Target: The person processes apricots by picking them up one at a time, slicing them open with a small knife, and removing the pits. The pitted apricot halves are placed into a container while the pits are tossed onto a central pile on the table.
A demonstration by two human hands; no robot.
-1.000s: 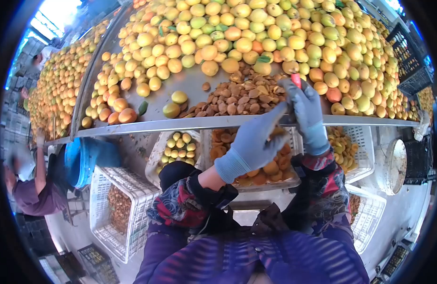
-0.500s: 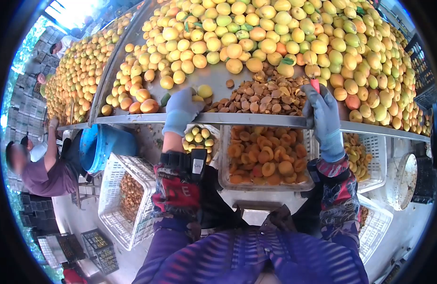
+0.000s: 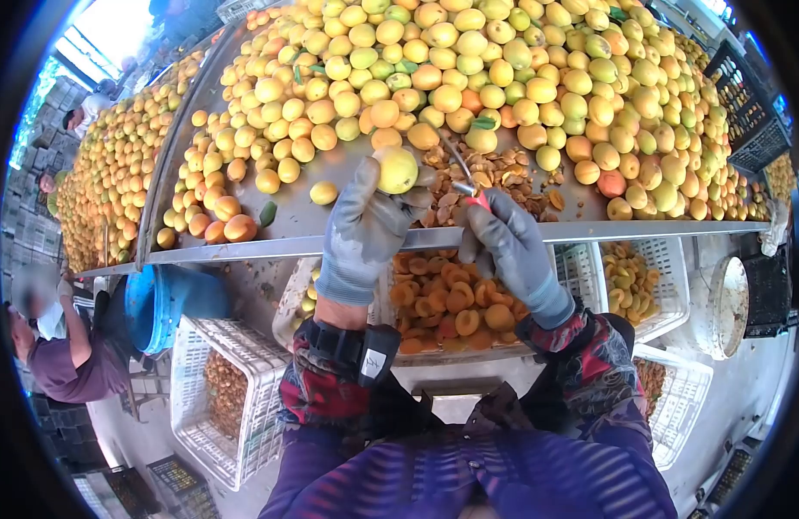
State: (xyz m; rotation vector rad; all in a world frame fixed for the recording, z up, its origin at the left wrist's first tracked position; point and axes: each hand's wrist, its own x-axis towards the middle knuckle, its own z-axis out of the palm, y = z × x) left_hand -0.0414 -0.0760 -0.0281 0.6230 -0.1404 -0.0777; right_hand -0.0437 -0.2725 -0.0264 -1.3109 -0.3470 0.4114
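My left hand (image 3: pixel 363 229), in a grey-blue glove, grips a yellow apricot (image 3: pixel 398 170) above the table's front edge. My gloved right hand (image 3: pixel 514 246) is closed around the red handle of a knife (image 3: pixel 477 198), whose thin, curved metal blade points up and left. The blade is close to the apricot but looks apart from it. Behind both hands lies a heap of brown apricot pits (image 3: pixel 503 169) on the metal table (image 3: pixel 283 186). Below the table edge, a crate of halved orange apricots (image 3: pixel 456 303) is partly covered by my hands.
Whole apricots (image 3: pixel 503 65) are piled across the table. White crates (image 3: pixel 235 398) stand on the floor at left and right, a blue barrel (image 3: pixel 179 303) at left, and a white bucket (image 3: pixel 719 307) at right. Another person (image 3: pixel 75 363) is at the left edge.
My left hand has lifted an apricot from the table and moved right. My right hand has come left and lower with the knife, towards the left hand. The view has shifted slightly.
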